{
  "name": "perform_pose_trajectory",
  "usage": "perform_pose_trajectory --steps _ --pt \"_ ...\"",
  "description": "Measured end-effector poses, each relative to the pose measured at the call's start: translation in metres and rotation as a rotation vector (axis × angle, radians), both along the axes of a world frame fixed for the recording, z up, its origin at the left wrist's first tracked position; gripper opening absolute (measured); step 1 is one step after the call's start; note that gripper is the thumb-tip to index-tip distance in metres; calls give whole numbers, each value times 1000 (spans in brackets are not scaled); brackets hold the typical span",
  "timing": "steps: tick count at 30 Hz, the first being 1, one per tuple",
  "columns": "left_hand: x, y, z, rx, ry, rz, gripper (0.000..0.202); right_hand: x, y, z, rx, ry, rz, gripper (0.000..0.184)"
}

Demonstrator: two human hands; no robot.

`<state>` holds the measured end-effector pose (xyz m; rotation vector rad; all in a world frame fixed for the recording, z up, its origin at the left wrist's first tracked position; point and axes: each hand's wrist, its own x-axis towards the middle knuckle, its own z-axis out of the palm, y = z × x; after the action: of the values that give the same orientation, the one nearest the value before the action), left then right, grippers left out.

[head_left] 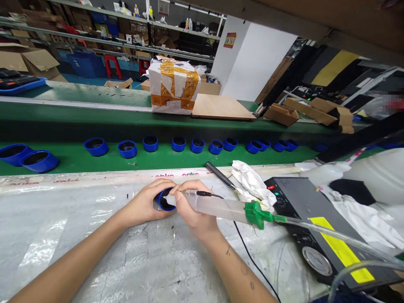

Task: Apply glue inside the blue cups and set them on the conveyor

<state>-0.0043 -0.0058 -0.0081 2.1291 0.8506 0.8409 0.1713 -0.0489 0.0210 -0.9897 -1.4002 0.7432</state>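
Observation:
My left hand [143,203] is wrapped round a blue ring-shaped cup [166,198] with a dark inside, tilted so its opening faces right. In my right hand [196,212] is a translucent dispensing syringe [224,209], its tip pointing left into the cup's opening. A green cap [257,214] closes the syringe's rear end, and a clear air tube [312,227] runs from it to the right. A black plug and thin cable [208,194] lie along the syringe near my fingers. What the tip touches inside the cup is hidden.
Several blue cups [178,144] stand along the green belt [151,163] behind the plastic-covered bench [94,252]. To the right sit a black-handled tool [220,174], crumpled white tissue [251,183] and a dark dispenser box with a gauge [315,202]. A taped carton [173,86] stands further back.

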Motion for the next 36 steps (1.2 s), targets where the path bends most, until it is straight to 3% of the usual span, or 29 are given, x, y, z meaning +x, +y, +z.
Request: perform_pose_trajectory --steps 12,27,36 --pt "-1 2 -5 22 27 7 51 3 7 -1 76 106 -65 7" --pt "-3 2 -7 14 66 34 49 9 7 2 64 49 -141 4" --pt "0 1 3 -33 46 15 45 -2 -1 4 44 -25 -29 5"
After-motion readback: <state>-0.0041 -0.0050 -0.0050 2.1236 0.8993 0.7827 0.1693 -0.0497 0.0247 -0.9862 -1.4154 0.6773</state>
